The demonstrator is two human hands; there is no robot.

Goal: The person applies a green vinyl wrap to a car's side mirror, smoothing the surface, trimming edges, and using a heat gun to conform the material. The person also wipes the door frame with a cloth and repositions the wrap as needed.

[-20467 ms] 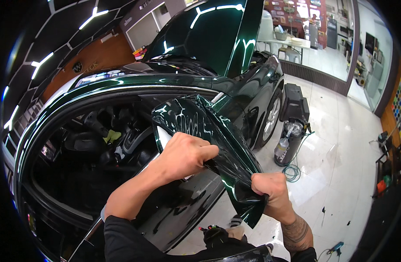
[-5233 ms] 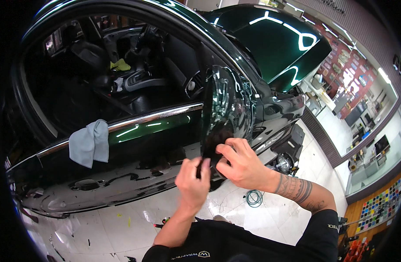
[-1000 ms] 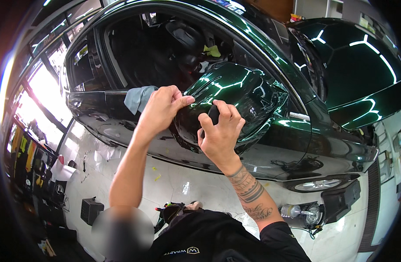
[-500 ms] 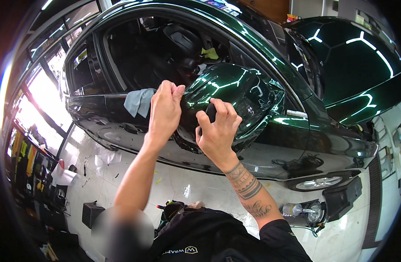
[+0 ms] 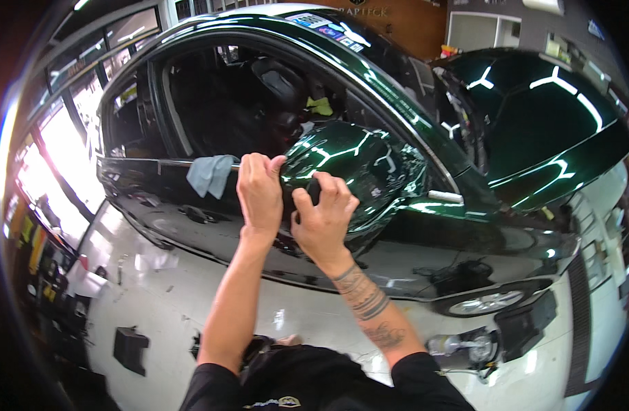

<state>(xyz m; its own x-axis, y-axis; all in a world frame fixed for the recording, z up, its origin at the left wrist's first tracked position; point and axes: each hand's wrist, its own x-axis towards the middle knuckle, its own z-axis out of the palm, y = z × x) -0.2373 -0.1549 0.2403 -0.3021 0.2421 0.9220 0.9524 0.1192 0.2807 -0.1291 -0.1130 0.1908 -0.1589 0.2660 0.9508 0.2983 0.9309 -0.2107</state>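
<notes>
Glossy dark green film (image 5: 359,164) is stretched over the side mirror of a dark green car, bunched in creases toward the mirror's base. My left hand (image 5: 261,198) is closed in a pinch on the film's left edge, thumb on top. Beside it, my right hand (image 5: 325,219) grips a small black squeegee (image 5: 314,191) against the film; the fingers hide most of the tool. A grey-blue cloth (image 5: 210,177) hangs over the door's window ledge, just left of my left hand.
The car door (image 5: 383,264) stands close below the mirror, its window opening behind it. A yellow-green cloth (image 5: 319,105) is inside the car. The hood (image 5: 554,130) is raised at right. A black box-like part (image 5: 131,349) and a spray bottle (image 5: 446,344) are on the floor.
The view has tilted up, so the car sits lower and slightly left. Both hands keep their holds at the mirror, the left one slightly nearer the right.
</notes>
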